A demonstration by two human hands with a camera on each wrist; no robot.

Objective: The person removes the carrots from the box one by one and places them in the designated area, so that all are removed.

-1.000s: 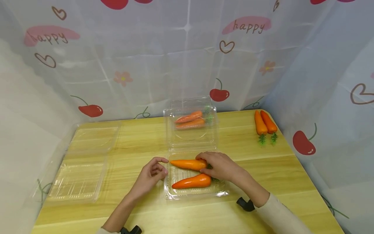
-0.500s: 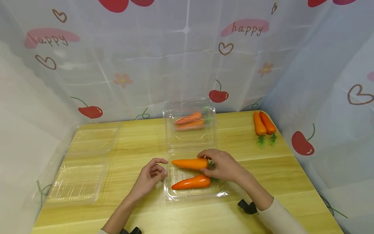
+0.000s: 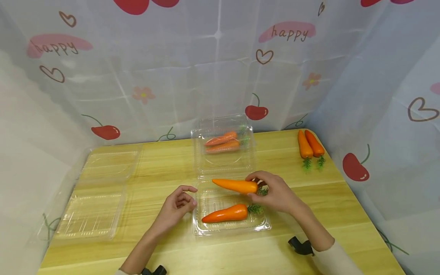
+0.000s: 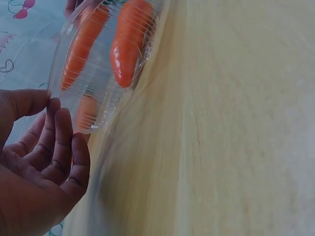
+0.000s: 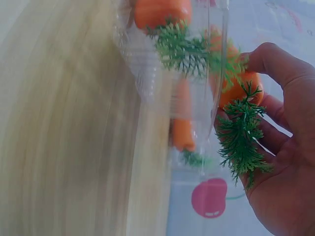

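A transparent plastic clamshell box (image 3: 220, 231) lies unfolded on the table, its lid (image 3: 225, 162) leaning back. In its tray rests an orange carrot (image 3: 227, 214) with green leaves to the right. My right hand (image 3: 276, 193) grips a second, lighter carrot (image 3: 237, 185) at its leafy end and holds it over the back of the tray, pointed end to the left. Its green leaves (image 5: 241, 137) show close up in the right wrist view. At the tray's left rim, my left hand (image 3: 177, 204) pinches the edge with thumb and fingertip, the other fingers curled (image 4: 61, 137).
Behind the lid, two carrots (image 3: 223, 146) show through the plastic of another clamshell. Two more carrots (image 3: 310, 144) lie at the table's back right corner. Another unfolded clamshell (image 3: 93, 214) lies at the left. A patterned curtain (image 3: 192, 72) rises behind the table.
My right hand has lifted the lighter carrot from the tray and moved it back and to the right. The left hand stays at the rim, and the other carrot has not moved.
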